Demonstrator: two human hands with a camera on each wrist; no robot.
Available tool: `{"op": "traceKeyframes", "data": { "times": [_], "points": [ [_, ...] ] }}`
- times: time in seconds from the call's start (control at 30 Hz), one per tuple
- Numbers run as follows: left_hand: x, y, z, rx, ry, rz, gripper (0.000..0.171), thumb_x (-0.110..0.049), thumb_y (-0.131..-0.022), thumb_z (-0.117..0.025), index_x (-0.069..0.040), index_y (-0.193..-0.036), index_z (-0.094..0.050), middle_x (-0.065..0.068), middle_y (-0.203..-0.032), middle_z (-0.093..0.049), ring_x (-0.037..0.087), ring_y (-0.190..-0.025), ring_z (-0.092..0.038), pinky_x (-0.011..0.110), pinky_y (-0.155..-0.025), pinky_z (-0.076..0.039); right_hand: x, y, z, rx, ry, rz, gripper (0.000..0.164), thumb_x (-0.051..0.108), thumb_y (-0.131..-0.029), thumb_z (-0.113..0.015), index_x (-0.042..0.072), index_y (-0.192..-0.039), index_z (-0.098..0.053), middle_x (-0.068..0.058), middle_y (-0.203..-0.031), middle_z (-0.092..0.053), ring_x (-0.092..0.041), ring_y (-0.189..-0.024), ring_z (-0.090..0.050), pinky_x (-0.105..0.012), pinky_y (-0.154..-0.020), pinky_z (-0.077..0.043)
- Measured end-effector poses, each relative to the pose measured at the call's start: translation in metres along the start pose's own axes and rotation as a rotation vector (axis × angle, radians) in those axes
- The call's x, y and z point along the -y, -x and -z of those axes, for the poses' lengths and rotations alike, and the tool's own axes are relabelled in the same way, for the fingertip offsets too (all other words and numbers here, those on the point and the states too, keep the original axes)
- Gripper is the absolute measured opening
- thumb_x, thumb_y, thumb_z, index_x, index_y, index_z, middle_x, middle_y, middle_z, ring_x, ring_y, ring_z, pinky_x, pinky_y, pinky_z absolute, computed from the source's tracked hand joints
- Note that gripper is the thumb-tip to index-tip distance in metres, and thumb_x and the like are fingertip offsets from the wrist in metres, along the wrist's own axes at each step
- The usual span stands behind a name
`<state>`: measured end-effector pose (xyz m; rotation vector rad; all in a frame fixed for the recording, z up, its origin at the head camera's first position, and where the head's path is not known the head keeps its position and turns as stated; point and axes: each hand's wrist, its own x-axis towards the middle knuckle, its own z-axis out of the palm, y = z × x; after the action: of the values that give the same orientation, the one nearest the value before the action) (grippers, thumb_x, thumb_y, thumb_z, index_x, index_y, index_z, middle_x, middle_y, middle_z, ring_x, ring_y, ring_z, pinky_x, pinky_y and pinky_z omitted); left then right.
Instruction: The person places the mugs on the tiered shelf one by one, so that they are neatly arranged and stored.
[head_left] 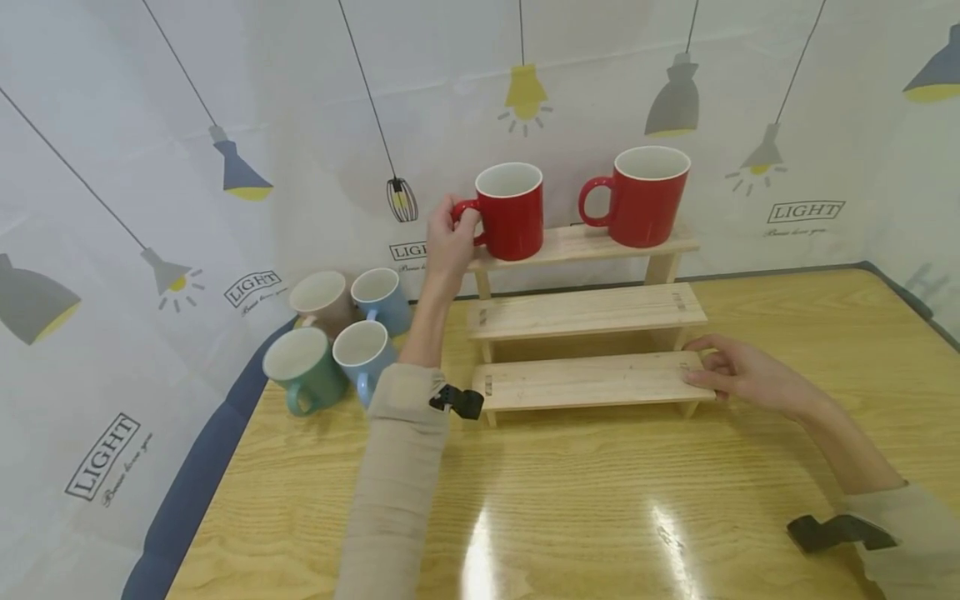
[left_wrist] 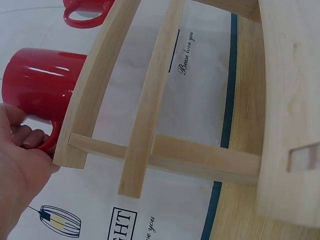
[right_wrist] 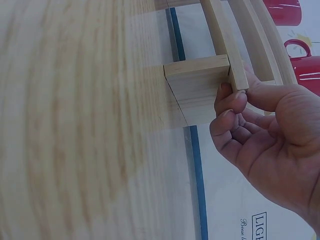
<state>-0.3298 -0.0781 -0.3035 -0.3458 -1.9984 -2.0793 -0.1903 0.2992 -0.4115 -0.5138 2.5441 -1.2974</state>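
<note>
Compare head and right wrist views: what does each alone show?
Only head: the left hand holding the left red mug by its handle, plus the green mug, two blue mugs and brown mug.
Only right wrist: the palm side of the right hand.
Both: that red mug, the right red mug, and the right hand gripping the bottom shelf.

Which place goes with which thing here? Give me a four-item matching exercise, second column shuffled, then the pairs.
Things:
1. Left hand
2. Right hand
3. Green mug
4. Untouched red mug

Places:
A. On the table, near blue mugs
B. At the right end of the bottom shelf
C. On the top shelf
D. At the handle of a red mug

Pairs: 1-D, 2-B, 3-A, 4-C
</note>
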Motion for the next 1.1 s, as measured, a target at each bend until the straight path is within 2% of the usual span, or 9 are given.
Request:
{"op": "traceKeyframes", "data": {
  "times": [0.3,0.43,0.53,0.7,0.93,1.1],
  "points": [
    [0.004,-0.005,0.001,0.022,-0.003,-0.003,0.017,-0.001,-0.099,-0.047,-0.012,-0.086,-0.046,0.008,-0.087,-0.050,0.021,-0.103,-0.056,0.040,-0.090,-0.055,-0.001,0.000,-0.001,-0.005,-0.004,0.002,0.049,0.016,-0.100,-0.063,-0.010,-0.136,-0.043,-0.002,-0.072,-0.053,-0.017,-0.062,-0.055,-0.032,-0.058,-0.049],
    [0.007,-0.008,0.002,0.040,-0.002,-0.022,0.016,-0.002,-0.099,-0.046,-0.012,-0.086,-0.046,0.006,-0.084,-0.049,0.028,-0.103,-0.054,0.037,-0.087,-0.055,0.000,0.001,0.000,-0.001,-0.004,-0.011,0.051,0.018,-0.100,-0.063,-0.009,-0.138,-0.042,-0.004,-0.073,-0.054,-0.019,-0.064,-0.056,-0.033,-0.060,-0.049],
    [0.008,-0.010,0.001,0.050,-0.012,-0.029,0.016,-0.003,-0.099,-0.046,-0.012,-0.086,-0.047,0.012,-0.087,-0.049,0.030,-0.094,-0.050,0.034,-0.081,-0.054,0.000,0.002,0.000,-0.001,-0.002,-0.013,0.051,0.018,-0.100,-0.062,-0.009,-0.139,-0.042,-0.004,-0.073,-0.054,-0.019,-0.065,-0.056,-0.033,-0.060,-0.049],
    [0.008,-0.013,0.000,0.066,-0.022,-0.026,0.015,-0.003,-0.099,-0.047,-0.012,-0.087,-0.048,0.018,-0.092,-0.048,0.024,-0.081,-0.044,0.030,-0.074,-0.052,0.000,0.001,0.000,0.003,-0.004,-0.010,0.051,0.017,-0.101,-0.062,-0.009,-0.139,-0.041,-0.004,-0.073,-0.054,-0.019,-0.064,-0.056,-0.033,-0.060,-0.050],
    [0.007,-0.015,-0.001,0.089,-0.024,-0.020,0.015,-0.002,-0.099,-0.047,-0.012,-0.088,-0.048,0.004,-0.083,-0.048,0.014,-0.072,-0.043,0.028,-0.072,-0.050,0.000,0.001,0.000,0.008,-0.001,0.003,0.050,0.017,-0.101,-0.061,-0.009,-0.139,-0.041,-0.004,-0.073,-0.055,-0.020,-0.064,-0.057,-0.033,-0.060,-0.050],
    [0.008,-0.016,-0.001,0.098,-0.022,-0.006,0.015,-0.001,-0.099,-0.047,-0.011,-0.088,-0.048,0.012,-0.086,-0.048,0.014,-0.072,-0.042,0.029,-0.069,-0.047,-0.001,0.001,0.001,0.009,0.005,0.007,0.050,0.017,-0.101,-0.061,-0.009,-0.139,-0.041,-0.004,-0.073,-0.055,-0.019,-0.064,-0.056,-0.033,-0.060,-0.050]
  ]
}}
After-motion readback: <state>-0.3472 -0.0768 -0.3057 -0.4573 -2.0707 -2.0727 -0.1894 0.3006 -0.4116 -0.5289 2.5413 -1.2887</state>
